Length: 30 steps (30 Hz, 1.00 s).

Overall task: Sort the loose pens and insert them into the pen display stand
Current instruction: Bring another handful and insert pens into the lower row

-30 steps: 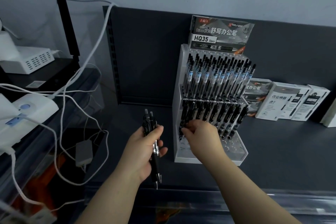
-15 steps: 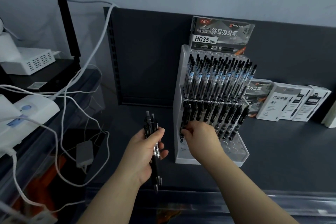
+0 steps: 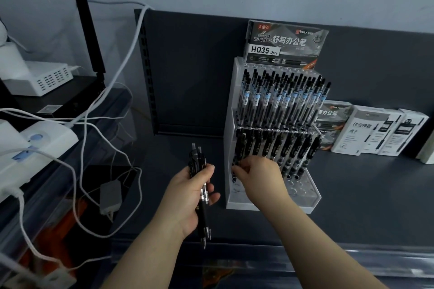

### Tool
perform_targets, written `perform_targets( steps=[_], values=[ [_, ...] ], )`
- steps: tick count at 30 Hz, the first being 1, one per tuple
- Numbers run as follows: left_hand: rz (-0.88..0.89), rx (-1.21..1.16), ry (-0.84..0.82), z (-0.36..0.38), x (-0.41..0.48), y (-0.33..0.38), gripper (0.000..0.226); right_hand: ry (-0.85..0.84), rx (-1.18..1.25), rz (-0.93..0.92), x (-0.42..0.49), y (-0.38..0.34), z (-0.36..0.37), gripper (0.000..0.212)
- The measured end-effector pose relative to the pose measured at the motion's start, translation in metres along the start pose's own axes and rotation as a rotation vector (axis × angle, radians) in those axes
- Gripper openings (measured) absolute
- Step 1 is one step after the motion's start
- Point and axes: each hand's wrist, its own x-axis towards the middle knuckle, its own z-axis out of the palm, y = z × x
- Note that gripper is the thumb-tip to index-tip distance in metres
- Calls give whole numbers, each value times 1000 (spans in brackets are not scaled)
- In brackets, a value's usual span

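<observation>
A clear plastic pen display stand stands on the dark shelf, its upper tier full of blue-labelled pens and its lower tier holding several black pens. My left hand grips a bundle of loose black pens, tips pointing down. My right hand is at the left end of the lower tier, fingers curled and pinching a black pen in that row. Most of that pen is hidden by my fingers. Empty holes show at the stand's front right.
White and grey pen boxes line the shelf to the right of the stand. A pen box labelled HQ35 sits on top of the stand. At the left are white cables, a power strip, a black router and a grey adapter.
My right hand stays at the left end of the lower tier, shifted only slightly. My left hand keeps the bundle almost still.
</observation>
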Motion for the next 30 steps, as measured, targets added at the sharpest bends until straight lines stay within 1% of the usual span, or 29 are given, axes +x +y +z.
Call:
perform_targets(
  steps=[3,5,7,9,11,13,16,19,20,22,23,24,26,28,30],
  values=[
    [4,-8,3,3,-2,1,3,14,51,19,-7,-1,-7,27],
    [7,-25,7,5,-3,2,4,31,152,22,-16,-3,-14,18],
    [6,-45,-6,8,-3,3,6,-51,257,6,-27,-9,-20,10],
    [12,-35,-31,13,-4,3,10,-202,369,-12,-37,-16,-21,8],
    [20,8,-54,19,-7,2,14,-305,449,-14,-42,-20,-20,11],
    [25,46,-90,23,-11,2,17,-357,502,-7,-44,-18,-18,12],
    [46,65,-140,26,-14,2,13,-401,603,39,-44,-13,-20,11],
    [38,-6,-99,29,-12,2,12,-334,590,53,-40,-10,-29,13],
    [28,-27,-62,29,-10,3,11,-278,567,58,-37,-9,-32,14],
    [10,-11,30,26,-5,3,13,-149,518,76,-30,-4,-39,8],
    [2,18,63,24,-3,3,14,-90,487,79,-26,-2,-42,10],
    [-3,45,80,23,-1,3,15,-38,465,78,-23,2,-43,15],
    [-11,66,80,21,1,2,15,49,450,72,-17,5,-44,21],
    [-17,56,61,20,1,1,17,128,437,69,-14,6,-43,22],
    [-22,43,44,20,0,2,27,182,437,65,-11,7,-38,22]
  ],
)
